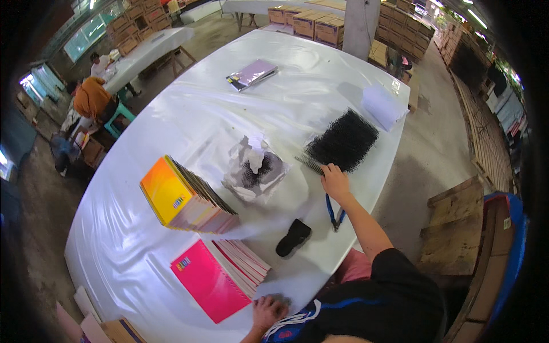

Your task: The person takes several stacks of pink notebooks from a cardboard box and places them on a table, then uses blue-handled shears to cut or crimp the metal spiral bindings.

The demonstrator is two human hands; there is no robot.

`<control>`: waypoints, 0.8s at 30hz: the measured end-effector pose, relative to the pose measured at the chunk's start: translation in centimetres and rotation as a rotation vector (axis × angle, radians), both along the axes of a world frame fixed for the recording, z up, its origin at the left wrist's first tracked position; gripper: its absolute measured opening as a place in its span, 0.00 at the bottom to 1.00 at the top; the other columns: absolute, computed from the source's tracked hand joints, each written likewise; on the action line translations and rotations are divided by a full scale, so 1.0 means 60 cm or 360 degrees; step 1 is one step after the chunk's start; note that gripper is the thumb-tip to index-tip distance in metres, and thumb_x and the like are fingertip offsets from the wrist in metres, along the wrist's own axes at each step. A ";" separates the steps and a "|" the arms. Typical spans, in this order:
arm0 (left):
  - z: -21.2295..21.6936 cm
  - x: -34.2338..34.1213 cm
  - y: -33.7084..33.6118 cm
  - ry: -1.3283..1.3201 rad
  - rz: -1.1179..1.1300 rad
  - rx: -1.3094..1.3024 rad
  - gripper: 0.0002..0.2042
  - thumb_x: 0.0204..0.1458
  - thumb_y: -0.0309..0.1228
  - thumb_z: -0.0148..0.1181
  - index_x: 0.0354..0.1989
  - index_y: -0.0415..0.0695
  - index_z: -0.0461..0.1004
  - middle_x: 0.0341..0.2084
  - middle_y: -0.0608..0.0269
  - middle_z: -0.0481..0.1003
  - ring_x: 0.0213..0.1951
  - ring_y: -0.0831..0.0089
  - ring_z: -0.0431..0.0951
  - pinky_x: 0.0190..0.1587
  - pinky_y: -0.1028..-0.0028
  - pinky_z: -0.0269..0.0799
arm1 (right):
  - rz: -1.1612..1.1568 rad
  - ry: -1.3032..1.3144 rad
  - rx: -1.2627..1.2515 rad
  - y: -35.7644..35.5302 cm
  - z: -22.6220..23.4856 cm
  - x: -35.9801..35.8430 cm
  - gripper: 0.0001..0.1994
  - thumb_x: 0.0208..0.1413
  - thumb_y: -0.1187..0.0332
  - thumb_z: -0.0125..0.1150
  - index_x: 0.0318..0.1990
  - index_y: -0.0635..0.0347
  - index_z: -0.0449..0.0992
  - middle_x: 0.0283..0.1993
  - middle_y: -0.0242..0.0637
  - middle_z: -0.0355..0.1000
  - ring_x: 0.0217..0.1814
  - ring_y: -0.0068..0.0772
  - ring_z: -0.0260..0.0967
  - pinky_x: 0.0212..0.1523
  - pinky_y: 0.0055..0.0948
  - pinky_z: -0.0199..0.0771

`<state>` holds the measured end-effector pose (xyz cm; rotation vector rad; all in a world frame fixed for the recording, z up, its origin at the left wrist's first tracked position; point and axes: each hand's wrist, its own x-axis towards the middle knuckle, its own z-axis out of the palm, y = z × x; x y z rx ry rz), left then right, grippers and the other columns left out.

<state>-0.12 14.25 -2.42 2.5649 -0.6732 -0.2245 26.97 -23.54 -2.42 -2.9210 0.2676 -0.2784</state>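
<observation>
Right hand (pixel 335 182) rests loose fingers on the black binding coils (pixel 343 142) at the counter's far edge; left hand (pixel 267 311), unclenched, lies beside the pink notebooks (pixel 220 274), which appear still unbound.

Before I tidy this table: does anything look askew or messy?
Yes. The orange-covered notebook stack leans, its books slid sideways rather than squared. A torn, crumpled clear wrapper lies open mid-table with black coils in it. The right hand touches the black coil pile.
</observation>
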 end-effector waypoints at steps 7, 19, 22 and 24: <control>0.002 -0.006 -0.035 -0.0146 0.0286 0.0063 0.15 0.41 0.47 0.63 0.16 0.50 0.75 0.27 0.68 0.71 0.33 0.64 0.68 0.37 0.62 0.58 | 0.0082 -0.0386 -0.0038 -0.028 -0.080 -0.009 0.15 0.56 0.68 0.49 0.51 0.49 0.72 0.51 0.32 0.70 0.53 0.34 0.66 0.51 0.46 0.61; -0.007 0.002 -0.055 -0.0273 0.0448 0.0054 0.14 0.43 0.45 0.63 0.13 0.50 0.75 0.25 0.68 0.72 0.33 0.65 0.69 0.35 0.62 0.58 | -0.0055 -0.0343 0.0071 -0.018 -0.061 -0.005 0.14 0.55 0.65 0.52 0.49 0.48 0.70 0.50 0.29 0.65 0.55 0.34 0.61 0.52 0.48 0.57; 0.004 0.005 -0.058 -0.0183 0.0457 0.0002 0.15 0.44 0.45 0.63 0.13 0.50 0.75 0.25 0.69 0.73 0.34 0.66 0.70 0.35 0.61 0.59 | -0.0093 -0.0306 0.0052 -0.013 -0.061 -0.003 0.14 0.54 0.64 0.53 0.48 0.49 0.70 0.49 0.30 0.65 0.55 0.34 0.61 0.52 0.48 0.57; 0.009 0.006 -0.055 -0.0128 0.0453 0.0035 0.14 0.45 0.46 0.62 0.16 0.50 0.78 0.25 0.70 0.74 0.34 0.66 0.70 0.37 0.61 0.58 | -0.0109 -0.0268 0.0035 -0.005 -0.051 -0.005 0.14 0.53 0.64 0.53 0.48 0.49 0.70 0.49 0.30 0.64 0.55 0.34 0.60 0.52 0.47 0.57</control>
